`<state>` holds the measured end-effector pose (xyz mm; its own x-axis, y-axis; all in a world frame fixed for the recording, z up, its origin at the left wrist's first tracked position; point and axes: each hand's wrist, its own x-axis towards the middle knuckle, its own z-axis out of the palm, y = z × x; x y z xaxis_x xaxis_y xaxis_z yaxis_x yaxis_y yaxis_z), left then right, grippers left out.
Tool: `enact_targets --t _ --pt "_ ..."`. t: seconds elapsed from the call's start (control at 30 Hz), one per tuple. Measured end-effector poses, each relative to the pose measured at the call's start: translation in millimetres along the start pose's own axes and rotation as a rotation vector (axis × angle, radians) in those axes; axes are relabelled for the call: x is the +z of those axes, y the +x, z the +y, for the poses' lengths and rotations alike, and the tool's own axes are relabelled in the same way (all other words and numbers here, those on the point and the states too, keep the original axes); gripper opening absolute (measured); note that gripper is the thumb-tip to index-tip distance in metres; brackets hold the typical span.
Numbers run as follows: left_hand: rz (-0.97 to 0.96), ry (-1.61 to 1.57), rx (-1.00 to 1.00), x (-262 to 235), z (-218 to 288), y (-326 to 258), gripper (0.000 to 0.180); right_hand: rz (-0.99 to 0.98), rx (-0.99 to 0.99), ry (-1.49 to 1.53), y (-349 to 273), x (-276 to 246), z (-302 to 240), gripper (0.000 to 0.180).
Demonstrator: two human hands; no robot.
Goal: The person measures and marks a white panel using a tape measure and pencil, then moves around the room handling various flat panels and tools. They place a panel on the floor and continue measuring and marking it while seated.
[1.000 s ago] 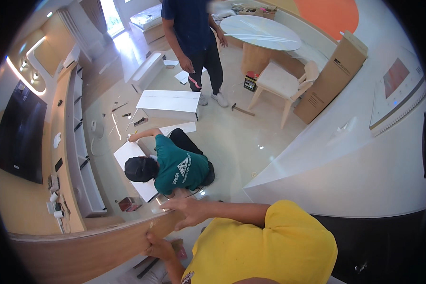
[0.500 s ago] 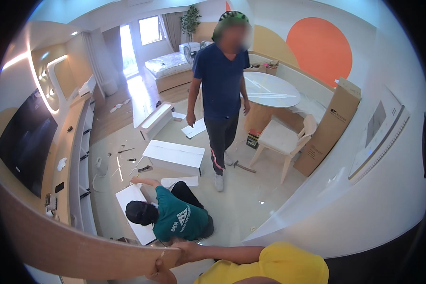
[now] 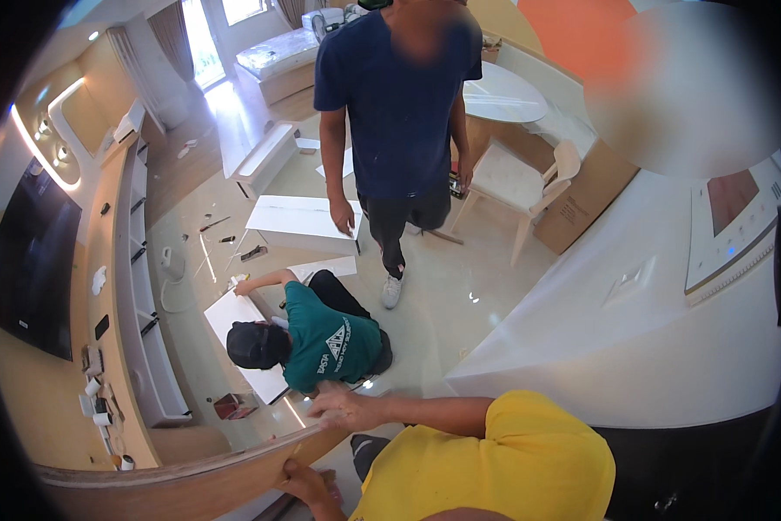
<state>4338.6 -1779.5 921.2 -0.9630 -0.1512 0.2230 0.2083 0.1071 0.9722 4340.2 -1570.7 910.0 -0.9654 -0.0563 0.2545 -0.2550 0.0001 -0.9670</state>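
Note:
A long wood-grain board [image 3: 182, 493] runs from the lower left to just in front of me, its end under my hands. My right hand [image 3: 347, 410] reaches across from the yellow sleeve and closes on the upper corner of that end. Below it, my left hand [image 3: 308, 483] grips the lower edge; some of its fingers are hidden behind the board. Just beyond the board a co-worker in a green shirt [image 3: 334, 343] and dark cap crouches over a white panel [image 3: 230, 313], one hand on it.
A person in a navy shirt [image 3: 399, 122] stands ahead. White furniture boxes [image 3: 304, 217] and tools lie on the floor. On the left is a long wooden counter [image 3: 117, 286] beneath a television [image 3: 34, 260]. A pale chair [image 3: 521, 187], round table [image 3: 503, 91] and cardboard carton [image 3: 582, 204] stand right.
The board's end has swung, and its left part now sits lower in view, uncovering more counter. My right hand is higher on the end. The navy-shirted person has stepped closer.

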Motion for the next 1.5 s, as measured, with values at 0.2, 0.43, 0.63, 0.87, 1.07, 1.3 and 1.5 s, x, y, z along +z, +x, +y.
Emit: enact_targets --t 0.2,0.43,0.63,0.87,1.07,1.3,1.5 --pt "0.055 0.027 -0.068 -12 12 23 0.067 -0.147 0.108 -0.097 15 39 -7 0.045" --pt "-0.153 0.062 -0.056 -32 47 66 0.025 0.082 0.021 -0.254 43 90 16 0.049" --pt "-0.429 0.606 0.164 -111 -1 109 0.027 0.220 0.074 -0.216 80 133 31 0.041" --pt "-0.474 0.905 -0.227 -231 -156 87 0.024 0.312 0.085 -0.161 139 149 45 0.048" --pt "-0.589 0.912 -0.675 -320 -264 1 0.028 0.356 0.030 -0.077 179 168 35 0.055" --pt "-0.393 0.691 -0.996 -353 -293 -49 0.030 0.374 -0.033 -0.082 193 190 46 0.050" --pt "-0.145 0.587 -1.169 -358 -287 -34 0.027 0.419 -0.058 -0.171 215 171 80 0.079"
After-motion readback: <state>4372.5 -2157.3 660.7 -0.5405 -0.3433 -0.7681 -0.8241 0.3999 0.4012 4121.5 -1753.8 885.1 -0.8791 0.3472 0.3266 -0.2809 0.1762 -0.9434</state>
